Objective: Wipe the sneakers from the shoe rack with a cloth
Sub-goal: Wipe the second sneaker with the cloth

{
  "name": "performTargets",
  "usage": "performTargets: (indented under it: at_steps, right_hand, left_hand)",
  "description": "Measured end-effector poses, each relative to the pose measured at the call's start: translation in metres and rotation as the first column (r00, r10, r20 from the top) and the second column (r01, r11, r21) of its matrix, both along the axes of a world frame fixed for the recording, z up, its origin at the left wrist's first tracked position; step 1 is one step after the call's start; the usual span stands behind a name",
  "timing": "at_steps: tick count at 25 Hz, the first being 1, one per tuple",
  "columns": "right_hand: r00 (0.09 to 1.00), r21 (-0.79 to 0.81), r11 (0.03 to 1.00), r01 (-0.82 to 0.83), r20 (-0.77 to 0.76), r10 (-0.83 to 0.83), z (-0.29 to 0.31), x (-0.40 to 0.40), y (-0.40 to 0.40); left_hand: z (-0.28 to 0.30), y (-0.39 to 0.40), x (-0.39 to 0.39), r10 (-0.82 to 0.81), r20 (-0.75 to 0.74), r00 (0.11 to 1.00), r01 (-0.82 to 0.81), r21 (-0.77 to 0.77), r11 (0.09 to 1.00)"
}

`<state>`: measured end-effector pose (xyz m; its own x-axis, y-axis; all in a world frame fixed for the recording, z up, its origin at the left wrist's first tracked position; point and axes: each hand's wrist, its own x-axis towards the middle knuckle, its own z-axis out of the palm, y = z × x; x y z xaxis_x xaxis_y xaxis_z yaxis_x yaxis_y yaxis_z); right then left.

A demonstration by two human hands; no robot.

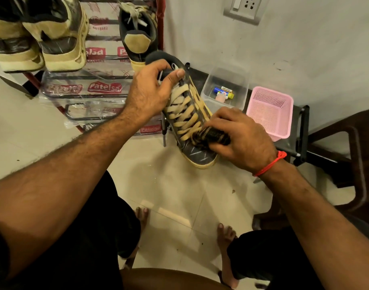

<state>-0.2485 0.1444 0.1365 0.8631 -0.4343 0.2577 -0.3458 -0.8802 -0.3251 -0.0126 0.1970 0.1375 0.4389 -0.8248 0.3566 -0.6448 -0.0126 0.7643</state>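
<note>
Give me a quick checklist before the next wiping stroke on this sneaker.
1. Sneaker held steady: ok, the left hand grips it near the collar.
2. Cloth in the grip: ok, the right hand holds it bunched.
3. Cloth on the shoe: ok, it presses by the lowest laces, above the toe cap.
4. Toe cap clear to wipe: ok, nothing covers it.
5. Cloth clean enough: cannot tell, it is dark and mostly hidden.
6. Other sneakers waiting: ok, three sit on the shoe rack.
</note>
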Motion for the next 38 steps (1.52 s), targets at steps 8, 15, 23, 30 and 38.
performTargets:
  at_steps: [8,15,23,30,38]
  right_hand:
    - [0.915,0.289,0.910,0.296,0.186,-0.357,-0.008,0.007,-0.008]
    - [0.659,0.809,0.526,0.263,0.247,-0.710,-0.022,0.009,-0.011]
    - [0.826,0.525,0.814,0.250,0.323,-0.462,-0.017,0.013,-0.002]
    - [0.974,-0.027,0.976,0.218,0.069,-0.216,-0.018,0.008,0.003]
    - [0.991,-0.241,0.961,0.134,0.004,-0.137,-0.024,0.022,0.034]
  left_hand:
    - [0.003,-0.001,0.000,0.251,-0.108,0.962,-0.234,0.150,0.961]
    - [-0.002,-0.001,-0.007,0.121,-0.120,0.985,-0.067,0.381,0.922]
    - [0.007,0.007,-0.007,0.149,0.074,0.986,-0.144,-0.064,0.987]
    - [0.008,0.007,-0.008,0.261,0.136,0.956,-0.271,0.062,0.961]
    - [0.013,0.007,-0.008,0.353,0.090,0.931,-0.362,0.130,0.923]
